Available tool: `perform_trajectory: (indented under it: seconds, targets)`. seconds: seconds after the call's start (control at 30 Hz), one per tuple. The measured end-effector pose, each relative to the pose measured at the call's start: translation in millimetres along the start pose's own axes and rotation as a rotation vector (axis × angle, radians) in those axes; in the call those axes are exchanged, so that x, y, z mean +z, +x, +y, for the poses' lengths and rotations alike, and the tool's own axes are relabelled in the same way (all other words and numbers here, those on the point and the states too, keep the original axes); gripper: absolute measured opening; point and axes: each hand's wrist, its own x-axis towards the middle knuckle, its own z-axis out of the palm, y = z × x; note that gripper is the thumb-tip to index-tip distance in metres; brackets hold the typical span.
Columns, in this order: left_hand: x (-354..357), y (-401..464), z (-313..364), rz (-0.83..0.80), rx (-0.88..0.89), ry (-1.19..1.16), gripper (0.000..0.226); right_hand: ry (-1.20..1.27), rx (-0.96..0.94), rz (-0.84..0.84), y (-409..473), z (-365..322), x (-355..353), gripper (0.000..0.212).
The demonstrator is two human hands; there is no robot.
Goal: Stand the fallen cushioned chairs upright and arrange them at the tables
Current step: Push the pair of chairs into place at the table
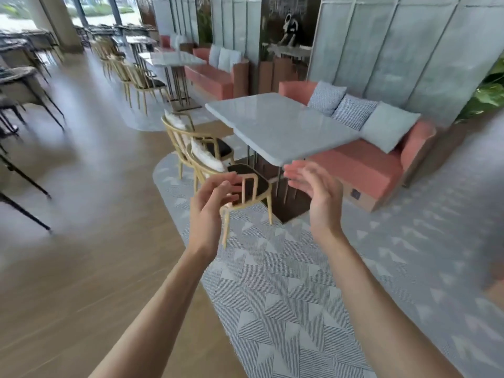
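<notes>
Left hand (211, 200) and right hand (316, 192) both empty with loose fingers, raised before upright cushioned chair (245, 184), grey table (281, 126) just beyond

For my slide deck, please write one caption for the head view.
Both hands, left and right, raised open before two upright cushioned chairs at a grey table.
</notes>
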Motion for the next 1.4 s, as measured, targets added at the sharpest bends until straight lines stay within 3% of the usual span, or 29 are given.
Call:
perform_trajectory:
  seconds: [0.23, 0.4, 0.67, 0.83, 1.07, 1.4]
  targets:
    - [-152, 145, -37, 0.104, 0.018, -0.032, 0.023, -0.007, 0.028, -0.103, 84, 96, 171, 0.026]
    - [-250, 253, -65, 0.110, -0.078, -0.058, 0.024, -0.023, 0.101, -0.019, 133, 163, 290, 0.024]
    - [-334, 416, -80, 0.049, -0.139, -0.012, 0.022, -0.044, 0.190, 0.073, 220, 223, 428, 0.022]
    - [-371, 496, -127, 0.021, -0.208, 0.004, 0.022, -0.047, 0.195, 0.148, 279, 289, 477, 0.021]
    - [-396, 631, -214, -0.039, -0.374, 0.102, 0.022, -0.006, 0.287, 0.382, 374, 403, 522, 0.021]
    - [-372, 804, -324, -0.268, -0.609, 0.240, 0.019, -0.033, 0.512, 0.826, 463, 501, 509, 0.024]
